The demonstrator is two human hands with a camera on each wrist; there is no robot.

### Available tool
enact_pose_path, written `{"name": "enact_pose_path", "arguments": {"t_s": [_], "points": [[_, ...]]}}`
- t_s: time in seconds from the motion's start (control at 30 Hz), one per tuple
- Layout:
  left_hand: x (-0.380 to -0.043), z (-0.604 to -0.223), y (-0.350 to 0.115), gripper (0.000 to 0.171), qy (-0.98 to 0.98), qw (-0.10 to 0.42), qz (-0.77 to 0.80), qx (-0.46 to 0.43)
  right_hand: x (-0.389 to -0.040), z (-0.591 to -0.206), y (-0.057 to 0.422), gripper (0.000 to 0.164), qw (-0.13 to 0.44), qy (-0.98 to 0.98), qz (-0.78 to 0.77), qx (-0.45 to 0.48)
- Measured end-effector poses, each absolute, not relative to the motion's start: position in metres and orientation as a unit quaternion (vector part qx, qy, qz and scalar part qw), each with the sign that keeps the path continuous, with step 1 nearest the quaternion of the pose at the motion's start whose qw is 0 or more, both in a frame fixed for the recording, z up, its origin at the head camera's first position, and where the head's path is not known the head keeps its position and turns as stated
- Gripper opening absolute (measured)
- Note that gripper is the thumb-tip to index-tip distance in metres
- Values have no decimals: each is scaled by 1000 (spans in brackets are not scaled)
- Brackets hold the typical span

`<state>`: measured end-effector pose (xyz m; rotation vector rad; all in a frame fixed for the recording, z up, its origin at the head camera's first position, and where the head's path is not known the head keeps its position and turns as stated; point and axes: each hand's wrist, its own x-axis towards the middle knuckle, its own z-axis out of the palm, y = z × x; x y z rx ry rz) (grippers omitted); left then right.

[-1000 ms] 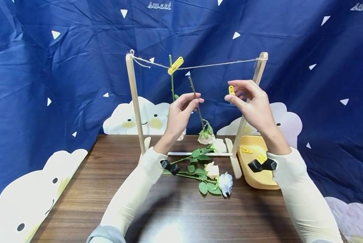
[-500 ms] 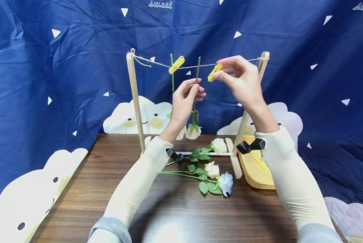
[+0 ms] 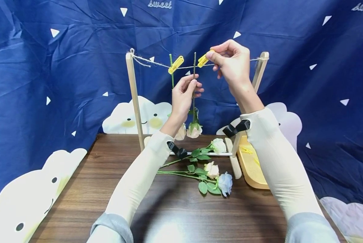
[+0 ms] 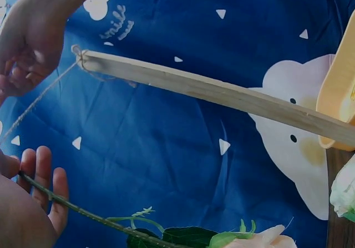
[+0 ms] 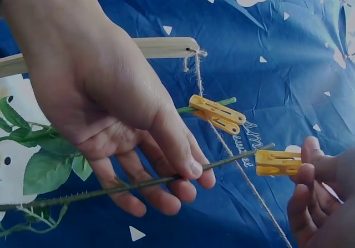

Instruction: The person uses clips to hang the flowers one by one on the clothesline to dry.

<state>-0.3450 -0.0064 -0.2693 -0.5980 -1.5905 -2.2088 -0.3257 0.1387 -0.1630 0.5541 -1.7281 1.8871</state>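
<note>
My left hand (image 3: 185, 96) pinches the stem of an upside-down pale pink rose (image 3: 194, 130) between thumb and finger. The stem's cut end rises past the twine line (image 3: 185, 67). My right hand (image 3: 232, 62) pinches a yellow clothespin (image 3: 203, 60) by its handle end, its tip close to the stem and line. In the right wrist view, the held clothespin (image 5: 277, 163) is right at the stem's tip. To the left, another yellow clothespin (image 3: 176, 64) clamps a green-stemmed rose (image 3: 180, 133) to the twine, flower down and partly hidden behind my left hand.
Wooden posts (image 3: 134, 98) carry the twine at both sides, with a white crossbar (image 3: 224, 154) low between them. On the table (image 3: 78, 202) lie a white rose (image 3: 219, 145), a cream rose (image 3: 212, 170) and a blue rose (image 3: 225, 184). A yellow tray (image 3: 254, 180) with clothespins stands right.
My left hand has raised the rose so its stem crosses the twine. My right hand has moved up and left, bringing the clothespin from near the right post to the stem.
</note>
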Motion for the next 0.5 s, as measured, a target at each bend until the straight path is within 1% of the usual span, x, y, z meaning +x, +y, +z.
{"name": "enact_pose_path", "arguments": {"t_s": [0.23, 0.5], "points": [[-347, -268, -6, 27, -566, 180, -779, -203, -335, -165, 132, 11, 224, -638, 715, 179], [-347, -268, -6, 29, -565, 172, -781, -200, -339, -174, 127, 9, 201, -639, 723, 169]]}}
